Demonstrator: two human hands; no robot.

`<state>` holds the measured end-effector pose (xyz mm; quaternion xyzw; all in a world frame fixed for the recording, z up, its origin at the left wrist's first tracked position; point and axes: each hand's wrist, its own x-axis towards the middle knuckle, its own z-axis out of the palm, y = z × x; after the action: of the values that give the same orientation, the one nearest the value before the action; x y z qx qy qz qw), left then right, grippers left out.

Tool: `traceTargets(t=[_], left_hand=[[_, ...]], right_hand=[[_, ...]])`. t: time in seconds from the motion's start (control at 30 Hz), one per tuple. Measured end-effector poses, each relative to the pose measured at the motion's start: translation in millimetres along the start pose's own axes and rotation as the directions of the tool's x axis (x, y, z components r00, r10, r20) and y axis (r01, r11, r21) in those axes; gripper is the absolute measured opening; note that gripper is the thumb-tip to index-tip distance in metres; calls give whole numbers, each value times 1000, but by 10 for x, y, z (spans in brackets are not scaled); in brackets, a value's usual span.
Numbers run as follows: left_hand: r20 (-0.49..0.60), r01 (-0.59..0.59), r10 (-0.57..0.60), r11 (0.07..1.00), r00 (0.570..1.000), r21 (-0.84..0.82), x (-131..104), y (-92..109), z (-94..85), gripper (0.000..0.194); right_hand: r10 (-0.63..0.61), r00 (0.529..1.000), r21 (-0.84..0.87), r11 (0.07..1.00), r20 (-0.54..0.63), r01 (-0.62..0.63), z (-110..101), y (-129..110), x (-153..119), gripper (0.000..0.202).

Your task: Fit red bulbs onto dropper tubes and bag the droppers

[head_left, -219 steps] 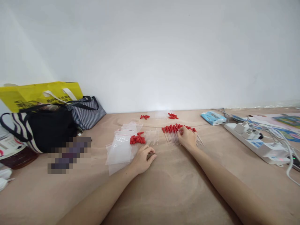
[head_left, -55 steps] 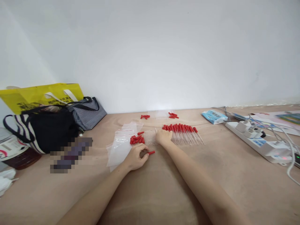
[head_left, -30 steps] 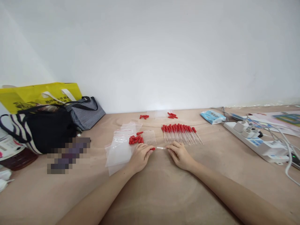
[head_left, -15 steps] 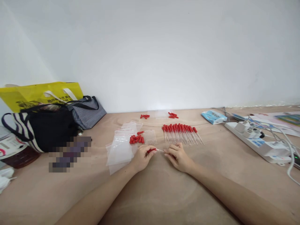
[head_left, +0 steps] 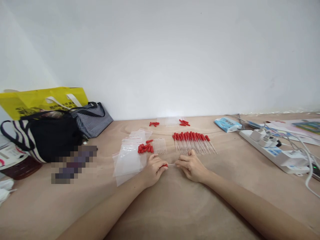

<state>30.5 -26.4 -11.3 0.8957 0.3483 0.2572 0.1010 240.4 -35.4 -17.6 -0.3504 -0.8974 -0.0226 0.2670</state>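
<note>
My right hand (head_left: pixel 192 168) has come off the row of finished droppers (head_left: pixel 193 142), where it lay seven seconds back, crossed to the bare glass tubes (head_left: pixel 160 146), and now sits low on the worktop (head_left: pixel 175 206) facing my left hand (head_left: pixel 153 169). The left, earlier curled shut on nothing I could see, now pinches a red rubber bulb (head_left: pixel 165 165). The glass tube (head_left: pixel 171 164) between the hands has gone from a clear gap a second ago to its end meeting the bulb. Both hands have slid nearer to me.
</note>
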Motion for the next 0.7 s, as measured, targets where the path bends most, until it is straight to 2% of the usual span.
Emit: traceTargets(t=[0.17,0.43,0.6,0.7], left_hand=[[-3,-23,23,1000,1000,17,3,32,-9,23],[16,-68,68,997,998,31,3,66,-25,21],[-13,-27,28,998,1000,49,35,22,-59,23],[-32,-41,44,995,999,90,45,-18,-92,21]], right_hand=[[21,999,13,1000,-28,-21,45,-43,20,26],[55,998,49,997,-9,-54,110,-104,40,27],[96,995,6,995,9,-96,52,-131,91,25],[90,996,-39,995,18,-89,-11,-161,111,20]])
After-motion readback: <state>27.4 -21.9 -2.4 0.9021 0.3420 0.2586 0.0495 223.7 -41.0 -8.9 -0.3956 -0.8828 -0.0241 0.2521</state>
